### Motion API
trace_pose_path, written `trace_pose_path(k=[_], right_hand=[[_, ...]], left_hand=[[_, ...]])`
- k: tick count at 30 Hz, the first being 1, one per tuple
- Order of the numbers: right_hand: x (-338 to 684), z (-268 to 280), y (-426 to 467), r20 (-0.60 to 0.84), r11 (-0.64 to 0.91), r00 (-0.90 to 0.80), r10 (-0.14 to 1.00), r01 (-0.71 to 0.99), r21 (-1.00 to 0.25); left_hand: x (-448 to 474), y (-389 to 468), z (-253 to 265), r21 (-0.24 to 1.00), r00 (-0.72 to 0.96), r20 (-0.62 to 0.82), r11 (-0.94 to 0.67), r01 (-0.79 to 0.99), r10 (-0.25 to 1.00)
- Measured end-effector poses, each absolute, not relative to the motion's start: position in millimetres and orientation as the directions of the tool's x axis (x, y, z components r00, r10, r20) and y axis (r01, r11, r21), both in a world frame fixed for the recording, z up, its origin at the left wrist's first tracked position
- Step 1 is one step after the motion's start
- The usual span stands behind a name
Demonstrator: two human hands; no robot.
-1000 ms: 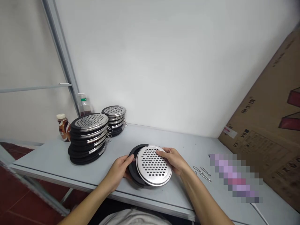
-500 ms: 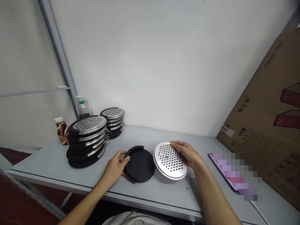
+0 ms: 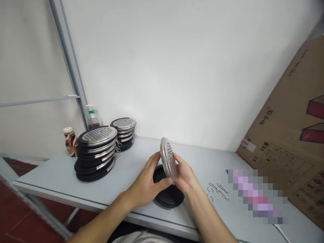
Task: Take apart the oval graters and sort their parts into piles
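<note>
A round metal disc with punched holes (image 3: pixel 168 158) is tipped almost on edge between my hands. My left hand (image 3: pixel 148 185) grips its left side, with the thumb at the lower edge. On the far side, my right hand (image 3: pixel 186 175) closes on the disc, its fingers partly hidden behind the metal. Just below lies a black round base (image 3: pixel 170 199) on the table, partly covered by my left hand and the disc. To the right lie several small wire hooks and rings (image 3: pixel 219 191).
Two stacks of black-rimmed perforated discs, a front stack (image 3: pixel 95 158) and a rear stack (image 3: pixel 124 135), stand at left. Behind them are a brown-labelled bottle (image 3: pixel 71 143) and a clear bottle (image 3: pixel 93 118). A blurred-out phone (image 3: pixel 253 197) lies right, before a large cardboard box (image 3: pixel 286 135).
My left hand has left the black base's rim and taken hold of the metal disc. The disc has moved left and tipped up over the base. The base sits further right in view.
</note>
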State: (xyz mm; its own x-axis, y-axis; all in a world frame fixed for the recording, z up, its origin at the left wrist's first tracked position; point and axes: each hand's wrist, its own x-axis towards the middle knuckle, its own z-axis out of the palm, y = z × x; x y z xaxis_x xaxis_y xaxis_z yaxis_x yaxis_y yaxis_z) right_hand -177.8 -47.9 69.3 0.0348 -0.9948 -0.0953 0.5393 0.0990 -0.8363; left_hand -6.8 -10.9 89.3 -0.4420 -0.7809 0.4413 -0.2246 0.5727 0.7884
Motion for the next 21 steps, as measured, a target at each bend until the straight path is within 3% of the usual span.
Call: trace_pose_path(k=[2,4,10,15,18,21], right_hand=[[-160,69,-40,-0.122,0.036,-0.106,-0.987,0.587,-0.809],[-149,69,-33,-0.120,0.004,-0.144,-0.982,0.623,-0.783],[-155,80,-32,-0.155,0.072,-0.046,-0.987,0.734,-0.675],[-175,112,-63,0.015,0.071,0.115,-0.993,0.704,-0.706],[-185,121,-86,0.035,0.106,0.203,-0.979,0.644,-0.758],[-190,110,-97,0.011,0.119,0.184,-0.983,0.680,-0.723]], left_hand=[[-19,-13,85,0.793,-0.425,0.459,0.576,-0.200,-0.780],[-27,-15,80,0.773,-0.401,0.459,0.579,-0.260,-0.793],[-29,-29,80,0.660,-0.480,0.468,0.654,-0.370,-0.742],[-32,-61,99,0.584,-0.488,0.577,0.748,-0.314,-0.655],[-34,-82,104,0.602,-0.471,0.600,0.753,-0.267,-0.647],[-35,-94,97,0.628,-0.489,0.585,0.743,-0.233,-0.647]])
